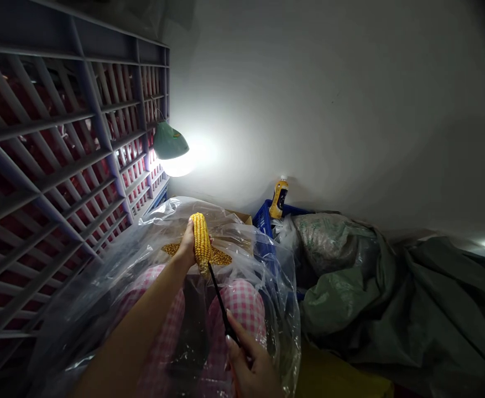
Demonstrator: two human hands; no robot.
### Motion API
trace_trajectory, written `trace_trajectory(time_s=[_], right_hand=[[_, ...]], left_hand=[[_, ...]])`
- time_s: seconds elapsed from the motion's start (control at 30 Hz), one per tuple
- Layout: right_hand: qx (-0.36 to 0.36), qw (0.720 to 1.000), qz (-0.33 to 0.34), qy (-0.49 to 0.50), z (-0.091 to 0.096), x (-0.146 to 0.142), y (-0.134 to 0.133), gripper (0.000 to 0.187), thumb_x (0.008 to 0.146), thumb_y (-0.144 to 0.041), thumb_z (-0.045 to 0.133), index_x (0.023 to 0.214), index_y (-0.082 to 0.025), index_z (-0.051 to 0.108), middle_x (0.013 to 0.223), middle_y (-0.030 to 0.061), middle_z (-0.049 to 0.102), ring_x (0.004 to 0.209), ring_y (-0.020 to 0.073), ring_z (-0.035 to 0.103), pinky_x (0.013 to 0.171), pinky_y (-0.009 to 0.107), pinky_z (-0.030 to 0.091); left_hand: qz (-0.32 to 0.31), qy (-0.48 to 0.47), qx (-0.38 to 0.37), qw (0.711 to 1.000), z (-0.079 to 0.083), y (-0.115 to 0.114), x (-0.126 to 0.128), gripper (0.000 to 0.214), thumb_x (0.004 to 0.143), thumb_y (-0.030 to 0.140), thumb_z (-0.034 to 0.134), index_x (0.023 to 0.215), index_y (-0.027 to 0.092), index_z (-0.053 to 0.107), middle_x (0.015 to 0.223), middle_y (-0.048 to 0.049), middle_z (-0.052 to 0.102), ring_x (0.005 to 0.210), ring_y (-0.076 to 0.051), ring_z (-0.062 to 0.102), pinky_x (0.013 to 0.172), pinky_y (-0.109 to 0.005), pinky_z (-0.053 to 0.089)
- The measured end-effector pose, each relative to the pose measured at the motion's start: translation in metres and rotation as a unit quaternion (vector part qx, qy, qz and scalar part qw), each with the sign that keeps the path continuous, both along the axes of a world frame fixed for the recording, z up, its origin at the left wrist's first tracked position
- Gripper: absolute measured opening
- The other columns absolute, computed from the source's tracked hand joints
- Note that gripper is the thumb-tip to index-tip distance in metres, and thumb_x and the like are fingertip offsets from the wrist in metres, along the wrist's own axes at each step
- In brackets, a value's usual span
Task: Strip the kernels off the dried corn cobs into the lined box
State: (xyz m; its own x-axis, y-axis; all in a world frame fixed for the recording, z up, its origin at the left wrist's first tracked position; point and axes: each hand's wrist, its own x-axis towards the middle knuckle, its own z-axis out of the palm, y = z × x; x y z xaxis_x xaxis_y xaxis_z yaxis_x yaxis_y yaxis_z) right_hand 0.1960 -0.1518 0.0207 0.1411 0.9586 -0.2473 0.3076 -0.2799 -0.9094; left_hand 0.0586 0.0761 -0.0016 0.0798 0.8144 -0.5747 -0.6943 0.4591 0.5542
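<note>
My left hand (187, 247) is wrapped round an ear of corn (201, 237), which stands nearly upright over a clear plastic bag (151, 243). In my right hand (248, 359) is a thin dark screwdriver-like tool (219, 296), its shaft slanting up to the left. The tip of that shaft meets the lower end of the ear, where the surface looks ragged. Loose corn kernels (221, 257) lie in the bag behind and below the ear. The plastic spreads over my knees in pink checked cloth (242, 298).
Stacked slatted crates (101, 110) rise close on the left, with a lit green lamp (171, 142) hanging from them. A yellow bottle (279, 198) stands by a blue crate (262, 221) against the wall. Stuffed sacks (337, 243) and dark green cloth (445, 304) fill the right.
</note>
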Motion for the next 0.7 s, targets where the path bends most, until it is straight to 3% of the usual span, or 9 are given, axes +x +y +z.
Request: trace_trajectory(time_s=[0.13, 0.23, 0.43, 0.57, 0.7], right_hand=[[-0.014, 0.999, -0.031, 0.022, -0.003, -0.013, 0.002, 0.076, 0.078, -0.067, 0.046, 0.127, -0.01, 0.056, 0.05, -0.001, 0.051, 0.04, 0.0095, 0.034, 0.037, 0.02, 0.034], [-0.01, 0.999, -0.047, 0.026, -0.008, -0.018, 0.001, 0.081, 0.078, -0.07, 0.045, 0.127, -0.006, 0.056, 0.045, -0.0037, 0.041, 0.039, 0.009, 0.029, 0.036, 0.02, 0.032], [0.001, 0.999, -0.039, 0.036, -0.01, -0.003, 0.002, 0.079, 0.074, -0.073, 0.046, 0.123, -0.012, 0.061, 0.053, -0.0002, 0.052, 0.045, 0.01, 0.035, 0.042, 0.02, 0.034], [-0.026, 0.999, -0.024, 0.039, -0.004, 0.009, 0.001, 0.075, 0.073, -0.072, 0.051, 0.118, -0.014, 0.065, 0.051, -0.0022, 0.05, 0.044, 0.0075, 0.029, 0.042, 0.02, 0.031], [-0.036, 0.998, -0.014, 0.041, 0.003, 0.014, 0.002, 0.072, 0.072, -0.07, 0.053, 0.118, -0.016, 0.065, 0.052, -0.0024, 0.05, 0.045, 0.0084, 0.035, 0.045, 0.021, 0.035]], left_hand=[[0.061, -0.029, -0.011, 0.998, 0.006, -0.001, -0.002, 0.053, 0.085, 0.062, 0.039, 0.1, 0.014, 0.058, 0.058, -0.0033, 0.062, 0.049, -0.017, 0.063, 0.044, -0.025, 0.052], [0.059, -0.039, -0.023, 0.997, 0.01, -0.002, -0.003, 0.055, 0.083, 0.062, 0.042, 0.102, 0.013, 0.058, 0.062, -0.0055, 0.064, 0.054, -0.019, 0.065, 0.047, -0.027, 0.053], [0.048, -0.046, -0.021, 0.998, 0.015, -0.002, -0.004, 0.054, 0.085, 0.061, 0.039, 0.098, 0.013, 0.06, 0.055, -0.0048, 0.062, 0.048, -0.019, 0.064, 0.043, -0.026, 0.052], [0.032, -0.051, -0.012, 0.998, 0.017, -0.002, -0.004, 0.051, 0.085, 0.059, 0.04, 0.096, 0.013, 0.06, 0.053, -0.0038, 0.062, 0.045, -0.018, 0.063, 0.043, -0.026, 0.052], [0.004, -0.054, -0.001, 0.999, 0.015, -0.001, -0.003, 0.05, 0.086, 0.057, 0.04, 0.094, 0.012, 0.06, 0.052, -0.0035, 0.061, 0.043, -0.018, 0.062, 0.041, -0.027, 0.052]])
